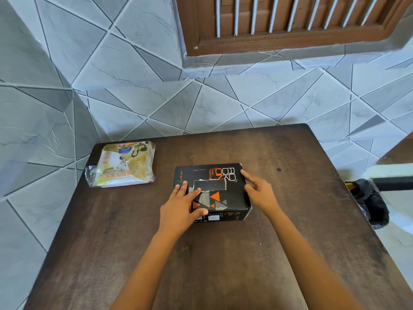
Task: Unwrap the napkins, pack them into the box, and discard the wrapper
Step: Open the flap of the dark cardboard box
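A black box (225, 175) with orange lettering and a rectangular slot cut in its lid lies closed at the middle of the dark wooden table (223, 253). My left hand (183, 206) rests flat on the lid's near left part, thumb over the front edge. My right hand (260, 191) touches the box's right edge with fingers spread. A pack of napkins (125, 164) in clear printed plastic wrapper lies at the table's far left corner, apart from both hands.
A black plastic bin bag (368, 202) sits on the floor just past the table's right edge. Tiled walls stand behind and to the left of the table, with a brown barred window above.
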The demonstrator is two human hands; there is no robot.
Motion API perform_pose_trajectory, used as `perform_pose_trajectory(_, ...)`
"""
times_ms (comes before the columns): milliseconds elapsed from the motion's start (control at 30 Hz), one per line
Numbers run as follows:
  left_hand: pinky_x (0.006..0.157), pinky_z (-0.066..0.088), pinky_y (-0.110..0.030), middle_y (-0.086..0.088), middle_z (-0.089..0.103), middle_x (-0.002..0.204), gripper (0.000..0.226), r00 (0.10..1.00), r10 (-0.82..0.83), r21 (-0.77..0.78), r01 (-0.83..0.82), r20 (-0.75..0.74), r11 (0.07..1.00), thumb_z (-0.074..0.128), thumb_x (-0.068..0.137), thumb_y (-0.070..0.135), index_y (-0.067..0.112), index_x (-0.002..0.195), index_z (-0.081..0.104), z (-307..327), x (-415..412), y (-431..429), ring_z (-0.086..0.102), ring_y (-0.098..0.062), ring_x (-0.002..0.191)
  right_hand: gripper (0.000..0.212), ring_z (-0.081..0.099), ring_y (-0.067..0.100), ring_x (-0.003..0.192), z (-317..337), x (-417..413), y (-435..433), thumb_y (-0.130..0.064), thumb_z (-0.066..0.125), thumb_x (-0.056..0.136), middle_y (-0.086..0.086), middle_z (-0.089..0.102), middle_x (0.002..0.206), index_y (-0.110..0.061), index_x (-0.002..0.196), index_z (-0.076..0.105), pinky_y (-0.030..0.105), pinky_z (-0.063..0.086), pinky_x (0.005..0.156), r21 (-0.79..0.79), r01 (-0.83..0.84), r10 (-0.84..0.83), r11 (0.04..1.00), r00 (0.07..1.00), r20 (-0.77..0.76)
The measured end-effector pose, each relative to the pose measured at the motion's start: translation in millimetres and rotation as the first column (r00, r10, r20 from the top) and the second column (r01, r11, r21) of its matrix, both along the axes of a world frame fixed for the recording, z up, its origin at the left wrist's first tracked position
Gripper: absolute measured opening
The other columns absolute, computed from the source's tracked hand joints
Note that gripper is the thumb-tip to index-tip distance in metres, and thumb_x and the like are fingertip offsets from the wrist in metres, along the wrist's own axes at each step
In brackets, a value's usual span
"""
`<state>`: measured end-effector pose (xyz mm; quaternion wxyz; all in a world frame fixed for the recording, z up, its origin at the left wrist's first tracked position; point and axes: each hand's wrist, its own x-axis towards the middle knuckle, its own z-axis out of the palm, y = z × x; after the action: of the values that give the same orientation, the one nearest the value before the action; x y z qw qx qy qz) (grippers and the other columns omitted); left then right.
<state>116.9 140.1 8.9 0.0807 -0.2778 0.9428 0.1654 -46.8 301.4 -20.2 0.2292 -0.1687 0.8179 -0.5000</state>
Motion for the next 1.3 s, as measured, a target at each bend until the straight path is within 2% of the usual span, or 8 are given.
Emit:
perform_pose_trajectory(200, 0.104, 0.039, -0.047, 0.004, 0.009, 0.158, 0.069, 1.000, -0.003, -0.012, 0.003, 0.005, 1.000, 0.048, 0.080, 0.065, 0.042, 0.141, 0.026, 0, 0, 0, 0.005, -0.016, 0.146, 0.041, 0.044, 0.003, 0.118, -15, 6, 9, -0.029, 0.044, 0.095, -0.015, 0.046, 0.132, -0.044, 0.132, 0.038, 0.030, 0.039, 0.105, -0.070, -0.096, 0.099, 0.993, 0.994, 0.048)
perform_pose_trajectory(367, 0.104, 0.039, -0.048, 0.004, 0.009, 0.158, 0.069, 1.000, 0.004, -0.010, -0.004, 0.001, 1.000, 0.048, 0.079, 0.066, 0.042, 0.141, 0.026, -2, 1, -1, 0.005, -0.015, 0.146, 0.037, 0.055, 0.009, 0.102, -20, 2, 12, -0.041, 0.039, 0.094, -0.017, 0.055, 0.118, -0.068, 0.118, 0.032, 0.036, 0.047, 0.095, 0.048, -0.084, 0.085, 0.995, 0.996, -0.022)
perform_pose_trajectory(567, 0.104, 0.039, -0.047, 0.004, 0.010, 0.158, 0.069, 1.000, 0.008, -0.009, -0.008, -0.010, 1.000, 0.047, 0.079, 0.066, 0.042, 0.140, 0.027, -2, 0, 0, 0.005, -0.016, 0.146, 0.040, 0.049, 0.028, 0.122, -42, -16, 58, -0.031, 0.033, 0.098, 0.003, 0.045, 0.143, -0.033, 0.138, 0.037, 0.041, 0.040, 0.100, 0.261, 0.049, -0.044, 0.964, 0.999, -0.028)
perform_pose_trajectory(800, 0.103, 0.040, -0.048, 0.004, 0.011, 0.158, 0.067, 1.000, 0.012, -0.026, -0.013, -0.012, 1.000, 0.048, 0.080, 0.064, 0.042, 0.140, 0.028, -3, -4, 0, 0.005, -0.016, 0.146, 0.045, 0.038, 0.028, 0.134, -57, -10, 44, -0.018, 0.035, 0.097, 0.006, 0.036, 0.149, -0.017, 0.142, 0.031, 0.044, 0.038, 0.105, 0.383, 0.120, -0.090, 0.916, 0.991, -0.098)
perform_pose_trajectory(967, 0.102, 0.041, -0.048, 0.005, 0.010, 0.158, 0.067, 0.999, 0.034, -0.019, -0.034, -0.025, 0.999, 0.048, 0.080, 0.064, 0.042, 0.140, 0.028, -4, -13, 2, 0.004, -0.015, 0.146, 0.045, 0.036, 0.024, 0.136, -37, -2, 34, -0.019, 0.044, 0.095, 0.007, 0.038, 0.147, -0.013, 0.138, 0.038, 0.038, 0.033, 0.108, 0.196, 0.245, -0.174, 0.949, 0.931, -0.322)
perform_pose_trajectory(1033, 0.101, 0.041, -0.048, 0.005, 0.009, 0.158, 0.067, 0.999, 0.047, -0.018, -0.047, -0.028, 0.999, 0.048, 0.081, 0.064, 0.042, 0.140, 0.027, -5, -16, 4, 0.003, -0.015, 0.146, 0.045, 0.037, 0.024, 0.135, -20, 8, 21, -0.023, 0.047, 0.094, 0.009, 0.042, 0.144, -0.011, 0.137, 0.040, 0.037, 0.032, 0.108, 0.095, 0.109, -0.060, 0.989, 0.907, -0.416)
perform_pose_trajectory(1167, 0.103, 0.039, -0.049, 0.006, 0.008, 0.158, 0.067, 0.996, 0.066, 0.012, -0.066, -0.057, 0.998, 0.051, 0.081, 0.061, 0.043, 0.140, 0.027, -8, -23, 3, 0.002, -0.014, 0.146, 0.075, 0.021, 0.020, 0.143, -14, 24, -2, -0.063, 0.014, 0.086, 0.004, 0.029, 0.152, -0.015, 0.143, 0.028, 0.034, 0.015, 0.115, 0.310, -0.171, 0.322, 0.935, 0.773, -0.546)
perform_pose_trajectory(1300, 0.109, 0.032, -0.048, 0.004, 0.007, 0.159, 0.067, 0.994, 0.063, 0.083, -0.056, -0.085, 0.995, 0.055, 0.081, 0.056, 0.039, 0.141, 0.029, -11, -29, 1, 0.000, -0.015, 0.146, 0.100, 0.011, 0.015, 0.145, -26, 21, 0, -0.071, -0.019, 0.072, 0.001, 0.019, 0.155, -0.016, 0.145, 0.020, 0.029, 0.002, 0.114, 0.401, -0.154, 0.369, 0.903, 0.756, -0.540)
